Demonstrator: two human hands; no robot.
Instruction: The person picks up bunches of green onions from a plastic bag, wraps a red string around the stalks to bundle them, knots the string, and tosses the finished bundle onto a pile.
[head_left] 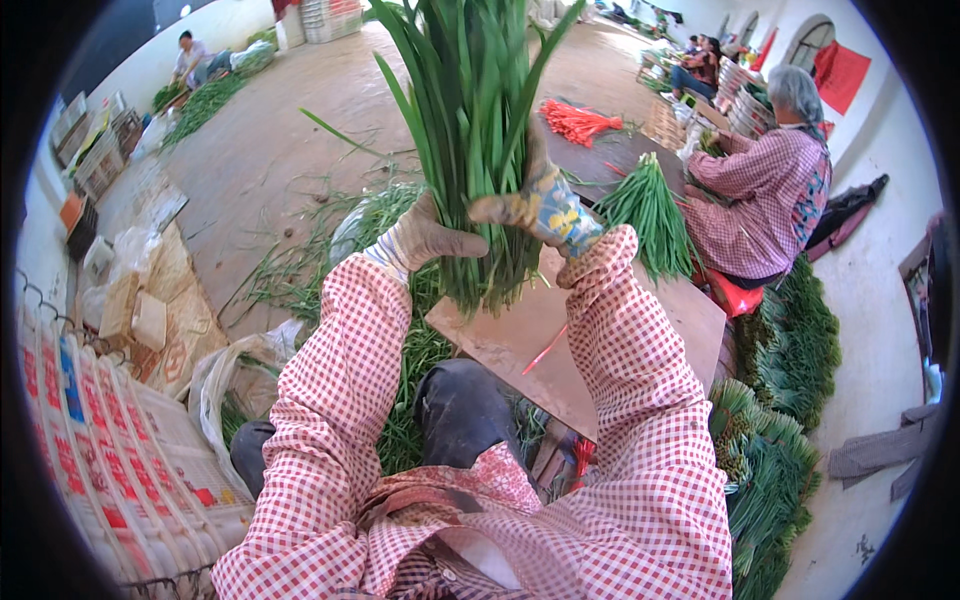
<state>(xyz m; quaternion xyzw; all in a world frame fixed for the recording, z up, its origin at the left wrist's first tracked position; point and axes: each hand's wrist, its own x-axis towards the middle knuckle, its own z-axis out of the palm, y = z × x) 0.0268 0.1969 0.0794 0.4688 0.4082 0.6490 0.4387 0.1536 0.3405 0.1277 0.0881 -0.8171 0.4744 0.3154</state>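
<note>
"In the head view, what is around you?"
"Your brown, flat worktop (500, 335) is partly covered by your right checked sleeve (640, 375). Near this sleeve is a thin-stalked green bundle (650, 220), and beyond it, red strips (578, 122). Loose leaves (385, 212) lie to the left."
"And your fingers?"
"Gloved, your left hand (428, 238) and right hand (535, 205) grasp the leafy bunch (475, 130) from both sides, thumbs in front. It stands upright above the worktop's edge, its leaves long, flat and smooth."
</note>
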